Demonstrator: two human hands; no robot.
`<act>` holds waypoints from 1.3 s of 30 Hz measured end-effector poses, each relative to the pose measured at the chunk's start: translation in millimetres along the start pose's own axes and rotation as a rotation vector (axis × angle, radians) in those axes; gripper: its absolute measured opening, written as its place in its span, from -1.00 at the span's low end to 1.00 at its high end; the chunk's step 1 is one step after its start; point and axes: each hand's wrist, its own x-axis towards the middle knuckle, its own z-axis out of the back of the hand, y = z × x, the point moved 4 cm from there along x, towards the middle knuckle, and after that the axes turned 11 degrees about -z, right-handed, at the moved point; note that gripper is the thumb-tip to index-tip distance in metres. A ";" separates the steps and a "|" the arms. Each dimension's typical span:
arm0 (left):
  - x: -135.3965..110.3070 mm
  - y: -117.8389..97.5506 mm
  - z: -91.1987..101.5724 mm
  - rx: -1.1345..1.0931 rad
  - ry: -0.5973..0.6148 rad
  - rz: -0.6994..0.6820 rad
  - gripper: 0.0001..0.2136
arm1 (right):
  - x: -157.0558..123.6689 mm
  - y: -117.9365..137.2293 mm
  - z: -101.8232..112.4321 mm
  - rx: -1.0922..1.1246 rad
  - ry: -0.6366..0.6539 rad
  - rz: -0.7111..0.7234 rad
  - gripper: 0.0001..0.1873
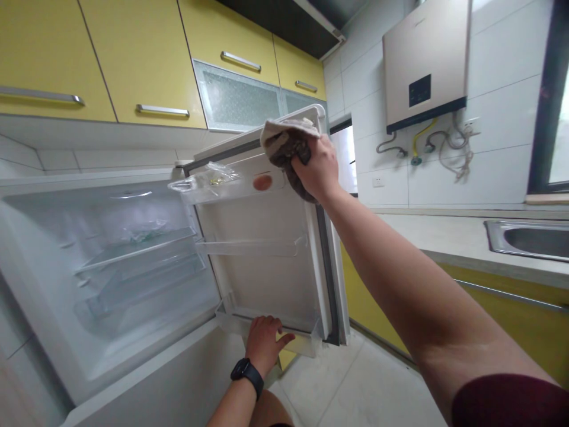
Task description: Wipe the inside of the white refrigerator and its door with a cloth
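Observation:
The refrigerator door stands wide open, its inner side facing me. My right hand is closed around a bunched grey-brown cloth, at the door's upper corner. Lower down, my left hand, with a black watch on the wrist, is at the clear bottom door bin. Its thumb is spread away from the fingers, and nothing shows in its grasp. A brownish egg-like item sits in the top door bin, beside a clear plastic bag.
On the left, the refrigerator compartment has a glass shelf with a plastic bag on it. Yellow cabinets hang above. To the right are a water heater, a countertop and a steel sink.

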 end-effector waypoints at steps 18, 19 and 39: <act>28.0 -19.7 -2.3 0.081 0.000 -0.002 -0.55 | -216.8 -118.0 27.5 0.031 0.203 -0.437 -0.48; 30.3 -20.4 -2.9 0.082 0.000 -0.006 -0.54 | -232.7 -127.4 26.3 0.024 0.205 -0.487 -0.47; -52.9 59.1 -9.9 -0.136 -0.351 0.107 -0.65 | -534.9 -172.1 27.4 0.422 -0.169 -1.471 -0.62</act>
